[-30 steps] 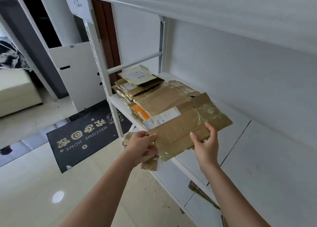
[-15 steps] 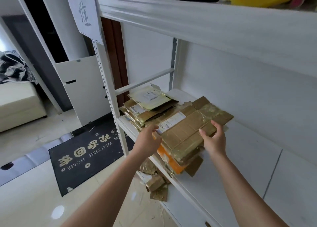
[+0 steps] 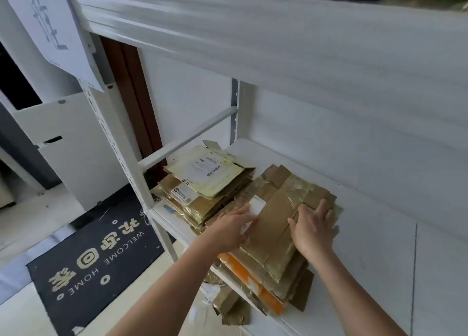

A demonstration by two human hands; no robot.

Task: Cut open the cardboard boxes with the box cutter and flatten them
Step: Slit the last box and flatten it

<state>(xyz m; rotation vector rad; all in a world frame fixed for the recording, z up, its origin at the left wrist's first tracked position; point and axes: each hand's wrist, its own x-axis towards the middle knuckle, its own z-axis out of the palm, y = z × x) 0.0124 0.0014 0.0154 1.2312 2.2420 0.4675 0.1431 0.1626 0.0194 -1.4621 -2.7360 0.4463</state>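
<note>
Cardboard, brown and glossy with tape, lies flat under both my palms: the top box (image 3: 273, 231) sits on a pile (image 3: 268, 282) at the front edge of the white shelf (image 3: 374, 259). Its long axis runs away from me and a little to the right, from the shelf lip toward the back wall. My left hand (image 3: 231, 230) presses its left edge beside a white label (image 3: 255, 207), fingers straight and loosely spread. My right hand (image 3: 314, 230) presses the right half, fingers splayed wide toward the far end. Neither hand grips anything; both are flat on the sheet. The two hands are about equally near, one on each long side, so squaring the sheet on the pile means pushing inward from both sides, I judge.

A second pile (image 3: 205, 183) of flattened boxes lies just beyond and to the left, touching the first, topped by a yellowish one with a printed label. An orange sheet (image 3: 253, 282) shows low in my pile. Scraps (image 3: 228, 307) lie below the shelf lip. I see no box cutter. On the floor lies a black mat (image 3: 96, 264)
</note>
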